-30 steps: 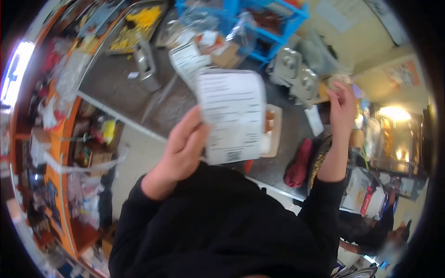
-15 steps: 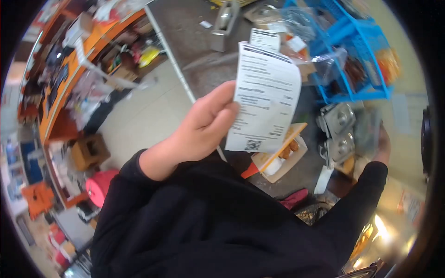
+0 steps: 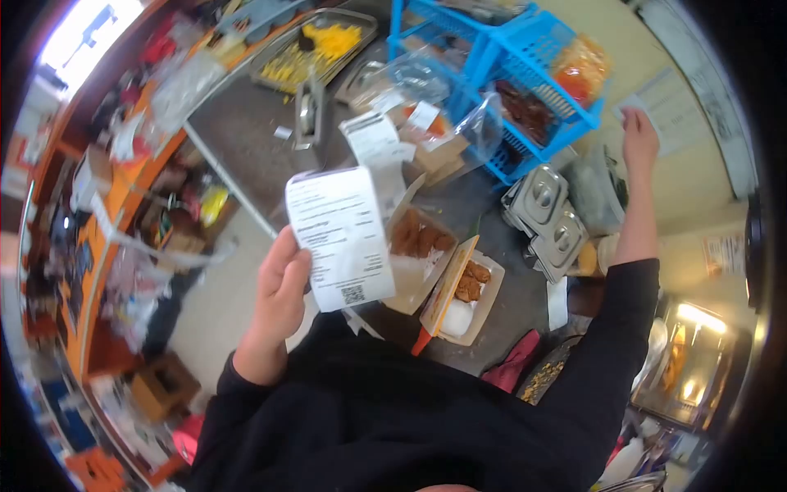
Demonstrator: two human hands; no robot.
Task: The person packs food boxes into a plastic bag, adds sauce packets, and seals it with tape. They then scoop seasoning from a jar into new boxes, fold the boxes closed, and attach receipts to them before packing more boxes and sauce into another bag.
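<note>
My left hand (image 3: 280, 289) pinches a long printed receipt (image 3: 343, 246) by its left edge, with the text and a QR code facing me. Behind its lower right stands an open cardboard box of fried chicken (image 3: 420, 238). A smaller open food carton (image 3: 478, 316) holds browned fried pieces and a white round item. My right hand (image 3: 640, 138) is raised at the wall, fingers drawn together at the edge of a posted paper sheet (image 3: 674, 113); whatever is in them is too small to make out. Another receipt (image 3: 373, 138) lies farther back on the counter.
Blue plastic baskets (image 3: 533, 98) with packets stand at the back right, beside lidded metal containers (image 3: 551, 215). A tray of yellow shreds (image 3: 316, 49) and a tape dispenser (image 3: 308, 119) occupy the far counter. Cluttered orange shelves (image 3: 123, 193) line the left.
My right hand has moved up from beside the metal containers to the wall sheet. The view has shifted, bringing the larger chicken box into sight; my left hand still holds the receipt.
</note>
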